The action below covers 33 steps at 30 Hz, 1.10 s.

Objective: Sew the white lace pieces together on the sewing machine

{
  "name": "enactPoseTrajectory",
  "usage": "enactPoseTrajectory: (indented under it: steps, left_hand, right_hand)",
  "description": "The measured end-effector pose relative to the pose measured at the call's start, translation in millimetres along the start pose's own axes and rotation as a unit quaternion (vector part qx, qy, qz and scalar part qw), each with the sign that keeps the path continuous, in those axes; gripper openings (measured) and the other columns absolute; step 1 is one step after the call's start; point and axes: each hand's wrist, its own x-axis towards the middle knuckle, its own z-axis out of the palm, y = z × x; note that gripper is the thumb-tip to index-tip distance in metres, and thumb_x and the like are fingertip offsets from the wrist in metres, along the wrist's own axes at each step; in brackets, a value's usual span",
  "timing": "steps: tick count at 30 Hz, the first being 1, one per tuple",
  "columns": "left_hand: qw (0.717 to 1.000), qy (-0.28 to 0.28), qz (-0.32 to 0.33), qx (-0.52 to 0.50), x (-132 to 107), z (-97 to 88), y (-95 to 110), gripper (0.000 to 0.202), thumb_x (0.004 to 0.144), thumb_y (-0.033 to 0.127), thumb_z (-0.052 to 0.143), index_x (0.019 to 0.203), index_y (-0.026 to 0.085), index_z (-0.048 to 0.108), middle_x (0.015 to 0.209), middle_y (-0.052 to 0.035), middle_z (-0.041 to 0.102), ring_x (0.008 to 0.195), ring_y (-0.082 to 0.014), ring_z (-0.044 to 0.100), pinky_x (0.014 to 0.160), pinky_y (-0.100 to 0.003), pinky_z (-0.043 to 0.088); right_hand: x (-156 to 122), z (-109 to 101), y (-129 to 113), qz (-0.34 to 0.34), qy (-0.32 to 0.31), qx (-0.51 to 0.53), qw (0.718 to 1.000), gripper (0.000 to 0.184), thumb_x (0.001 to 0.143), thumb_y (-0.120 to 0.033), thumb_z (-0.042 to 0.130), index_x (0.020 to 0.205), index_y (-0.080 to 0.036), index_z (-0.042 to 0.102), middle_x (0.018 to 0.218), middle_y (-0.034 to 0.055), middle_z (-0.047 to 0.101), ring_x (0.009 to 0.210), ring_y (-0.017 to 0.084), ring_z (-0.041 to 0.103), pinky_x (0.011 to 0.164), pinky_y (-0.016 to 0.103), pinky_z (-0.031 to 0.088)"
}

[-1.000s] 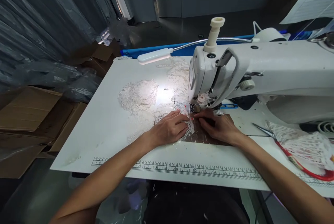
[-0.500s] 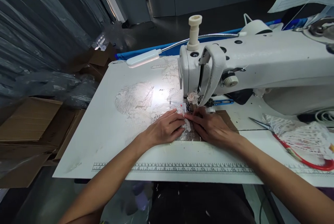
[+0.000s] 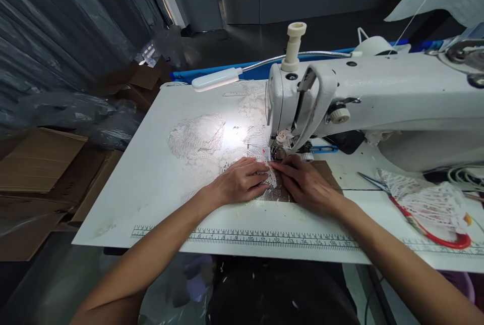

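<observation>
White lace (image 3: 271,178) lies under the needle end of a white sewing machine (image 3: 278,108). My left hand (image 3: 240,181) rests on the lace just left of the presser foot (image 3: 271,153), fingers laid out flat over it. From the other side, my right hand (image 3: 306,181) pinches the lace edge close in front of the foot, index finger and thumb near together. Its fingertips almost meet those of my left hand. Beneath the right hand is a brown plate (image 3: 327,176). The needle point and the lace under my fingers are hidden.
More lace (image 3: 198,136) spreads over the white table (image 3: 124,183) at left, under a lit lamp (image 3: 217,80). Red-handled scissors (image 3: 410,216) lie at right, partly under a lace piece (image 3: 427,194). A printed ruler (image 3: 257,238) runs along the front edge. Cardboard boxes (image 3: 41,158) stand left.
The camera view has shifted slightly, so the machine sits a little further right in it. Both hands keep nearly the same place on the lace by the presser foot.
</observation>
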Motion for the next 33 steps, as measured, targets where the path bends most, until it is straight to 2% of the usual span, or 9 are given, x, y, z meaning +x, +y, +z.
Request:
enactPoseTrajectory:
  steps: [5,8,12,19,22,26,33]
  left_hand:
    - [1.0,-0.005,-0.01,0.002,-1,0.7,0,0.016,0.093,0.025,0.052,0.094,0.019,0.067,0.104,-0.0053,0.069,0.093,-0.0153,0.065,0.094,-0.039,0.053]
    - [1.0,-0.006,-0.012,0.009,-3,2.0,0,0.016,0.093,0.025,0.052,0.092,0.02,0.067,0.105,-0.004,0.069,0.091,-0.0142,0.065,0.1,-0.04,0.049]
    - [1.0,0.008,-0.009,0.018,-3,2.3,0,0.015,0.093,0.024,0.052,0.091,0.019,0.067,0.104,-0.0033,0.069,0.093,-0.0145,0.065,0.102,-0.041,0.046]
    - [0.997,0.003,-0.042,0.071,0,-2.1,-2,0.017,0.093,0.025,0.053,0.101,0.017,0.064,0.106,-0.0061,0.069,0.088,-0.0168,0.062,0.081,-0.036,0.049]
    - [0.995,-0.016,-0.04,0.094,0,-3.0,-1,0.022,0.094,0.028,0.051,0.108,0.016,0.062,0.114,-0.0081,0.067,0.09,-0.0188,0.06,0.079,-0.036,0.047]
    - [0.991,-0.046,-0.042,0.117,2,-3.9,1,0.024,0.095,0.028,0.048,0.108,0.015,0.062,0.116,-0.0102,0.065,0.09,-0.0201,0.059,0.079,-0.037,0.045]
    - [0.989,-0.057,-0.044,0.126,2,-3.5,4,0.025,0.095,0.027,0.046,0.109,0.013,0.061,0.121,-0.0119,0.062,0.091,-0.0212,0.057,0.079,-0.037,0.044]
  right_hand:
    - [-6,-6,2,-0.026,-0.009,0.026,0.999,0.04,0.091,-0.016,0.044,0.126,-0.024,0.061,0.116,0.0116,0.055,0.108,0.023,0.055,0.094,0.046,0.05]
    - [-6,-6,2,-0.045,-0.024,0.011,0.999,0.035,0.09,-0.016,0.047,0.119,-0.023,0.066,0.118,0.0124,0.054,0.11,0.024,0.054,0.096,0.046,0.049]
    - [-6,-5,0,-0.05,-0.034,-0.031,0.998,0.035,0.09,-0.017,0.048,0.12,-0.023,0.066,0.12,0.0128,0.054,0.109,0.025,0.054,0.093,0.047,0.049]
    - [-7,-4,-4,-0.046,-0.034,-0.092,0.994,0.033,0.089,-0.018,0.051,0.119,-0.025,0.065,0.118,0.0126,0.056,0.102,0.026,0.056,0.085,0.046,0.052]
    - [-8,-2,-6,-0.045,-0.034,-0.113,0.992,0.034,0.089,-0.017,0.051,0.12,-0.025,0.064,0.117,0.0123,0.056,0.103,0.026,0.055,0.085,0.047,0.051]
    - [-8,-1,-7,-0.059,-0.035,-0.129,0.989,0.036,0.088,-0.017,0.052,0.121,-0.025,0.063,0.114,0.012,0.056,0.101,0.026,0.054,0.083,0.047,0.052]
    - [-7,0,-8,-0.062,-0.034,-0.149,0.986,0.035,0.089,-0.017,0.05,0.121,-0.024,0.062,0.113,0.0124,0.056,0.101,0.027,0.053,0.081,0.046,0.051]
